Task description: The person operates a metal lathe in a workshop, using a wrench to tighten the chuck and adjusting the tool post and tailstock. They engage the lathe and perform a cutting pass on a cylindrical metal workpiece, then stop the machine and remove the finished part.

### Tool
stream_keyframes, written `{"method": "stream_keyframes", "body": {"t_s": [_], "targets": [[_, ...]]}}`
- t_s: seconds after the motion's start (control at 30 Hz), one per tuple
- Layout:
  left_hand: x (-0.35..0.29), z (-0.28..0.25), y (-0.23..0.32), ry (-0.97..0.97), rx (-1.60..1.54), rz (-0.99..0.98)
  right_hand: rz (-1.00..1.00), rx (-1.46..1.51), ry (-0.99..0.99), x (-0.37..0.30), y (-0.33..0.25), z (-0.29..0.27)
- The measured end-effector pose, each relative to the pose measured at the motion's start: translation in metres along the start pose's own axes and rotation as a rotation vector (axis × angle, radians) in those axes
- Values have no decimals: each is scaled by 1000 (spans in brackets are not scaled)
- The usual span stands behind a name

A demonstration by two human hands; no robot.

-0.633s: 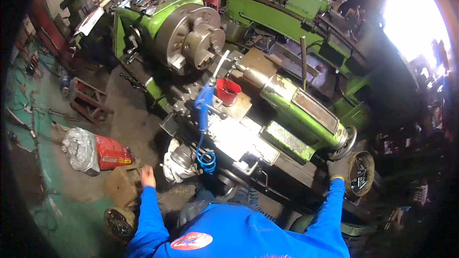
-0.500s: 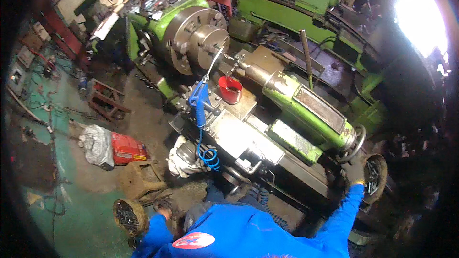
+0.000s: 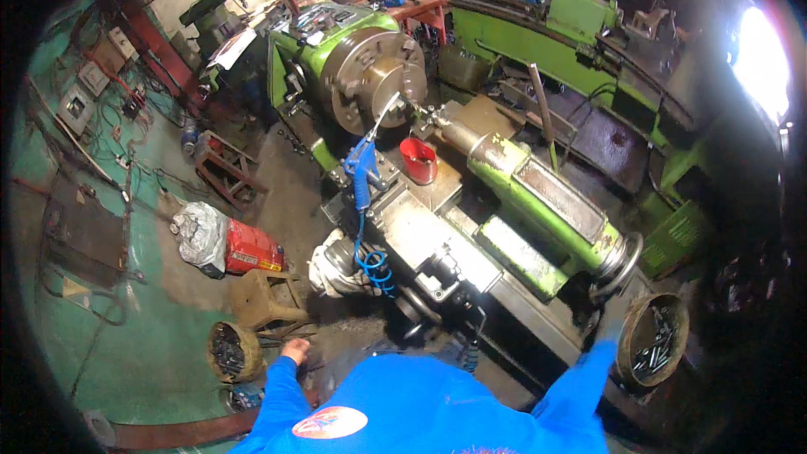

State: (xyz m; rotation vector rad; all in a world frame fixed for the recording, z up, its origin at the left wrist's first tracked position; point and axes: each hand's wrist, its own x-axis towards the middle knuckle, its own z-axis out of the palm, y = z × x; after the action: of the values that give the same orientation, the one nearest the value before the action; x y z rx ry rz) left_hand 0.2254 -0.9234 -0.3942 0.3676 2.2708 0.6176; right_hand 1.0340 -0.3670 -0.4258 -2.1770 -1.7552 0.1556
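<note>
My right hand (image 3: pixel 611 316), in a dark glove and smeared by motion, is just below the tailstock handwheel (image 3: pixel 621 267) of a green lathe. Whether it touches the rim I cannot tell. My left hand (image 3: pixel 296 350) hangs low beside my body, apart from the lathe; its fingers are too small to read. A blue air blow gun (image 3: pixel 361 175) rests at the tool post, its nozzle toward the large round chuck (image 3: pixel 374 80). From it a coiled blue hose (image 3: pixel 375 269) hangs down. On the carriage stands a red cup (image 3: pixel 419 161).
Metal pieces fill a round bin (image 3: pixel 652 343) by my right arm and another bin (image 3: pixel 235 351) by my left hand. A stool (image 3: pixel 265 301), a red sack (image 3: pixel 254 248) and a rusty metal frame (image 3: pixel 229 170) stand on the left floor. Behind is another green machine (image 3: pixel 521 38).
The whole view has shifted, so the lathe sits farther right. My right hand, earlier at the handwheel's lower rim, now blurs just below it. My left hand shows more clearly, away from the bin.
</note>
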Motion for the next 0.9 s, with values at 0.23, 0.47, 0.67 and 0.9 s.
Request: {"method": "stream_keyframes", "body": {"t_s": [0.23,0.47,0.67,0.9], "targets": [[60,11,77,-127,144,52,706,1706,-10,-244,-82,-87],[132,-7,25,-237,102,108,826,1544,-224,-312,-149,-30],[170,-12,-37,-251,67,-64,1143,1302,185,-408,-149,54],[169,-40,-110,-141,-73,-208,-105,-446,-527,-470,-147,29]]}}
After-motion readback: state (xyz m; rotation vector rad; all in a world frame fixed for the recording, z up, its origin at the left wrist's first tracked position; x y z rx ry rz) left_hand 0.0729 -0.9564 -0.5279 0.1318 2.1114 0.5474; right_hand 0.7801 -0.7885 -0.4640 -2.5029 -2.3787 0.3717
